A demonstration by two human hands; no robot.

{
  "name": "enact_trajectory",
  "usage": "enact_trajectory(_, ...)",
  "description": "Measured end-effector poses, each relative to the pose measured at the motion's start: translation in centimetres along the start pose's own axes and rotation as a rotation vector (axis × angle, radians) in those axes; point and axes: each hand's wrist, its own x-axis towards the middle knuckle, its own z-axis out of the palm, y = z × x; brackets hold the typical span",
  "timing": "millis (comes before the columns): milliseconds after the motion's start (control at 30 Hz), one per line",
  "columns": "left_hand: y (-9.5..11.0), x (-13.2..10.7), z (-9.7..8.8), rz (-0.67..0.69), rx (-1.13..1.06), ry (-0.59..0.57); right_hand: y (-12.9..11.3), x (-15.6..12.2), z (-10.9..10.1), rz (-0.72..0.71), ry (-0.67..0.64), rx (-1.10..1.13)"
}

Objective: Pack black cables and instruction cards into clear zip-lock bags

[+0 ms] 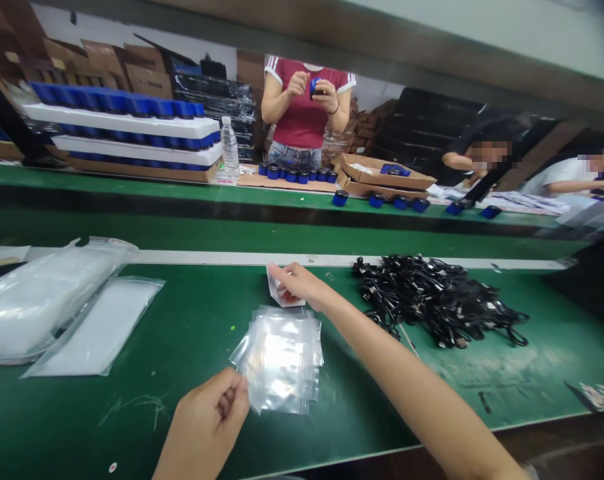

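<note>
A loose stack of clear plastic bags (287, 363) lies on the green table in front of me. My left hand (207, 413) has its fingers curled, with thumb and forefinger pinched on the corner of a bag at the stack's left edge. Just beyond the stack, my right hand (297, 283) is closed around a small stack of white cards (276, 288), tilted up on the table. My palm and fingers hide part of the cards. Right of my forearm is a heap of black USB cables (432, 293).
At left lie a large pack of plastic bags (47, 300) and a flatter pack (102, 327). Behind runs a green belt (232, 230) with several blue-and-black jars (401, 202). Across it, a person (307, 107) holds a similar jar. White trays (132, 123) of blue items stand back left.
</note>
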Motion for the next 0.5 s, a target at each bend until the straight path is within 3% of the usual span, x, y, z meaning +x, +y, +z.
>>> enact_trajectory(100,0.3,0.0,-0.2,-0.084,-0.044,-0.047,0.0,1.6,-0.2,0.054,-0.111,0.043)
enact_trajectory(233,0.7,0.0,-0.6,-0.163,-0.097,-0.046,0.6,1.4,-0.8,0.066,-0.175,0.075)
enact_trajectory(500,1.0,0.6,-1.0,-0.289,-0.209,-0.091,1.8,0.8,-1.4,0.022,-0.084,0.055)
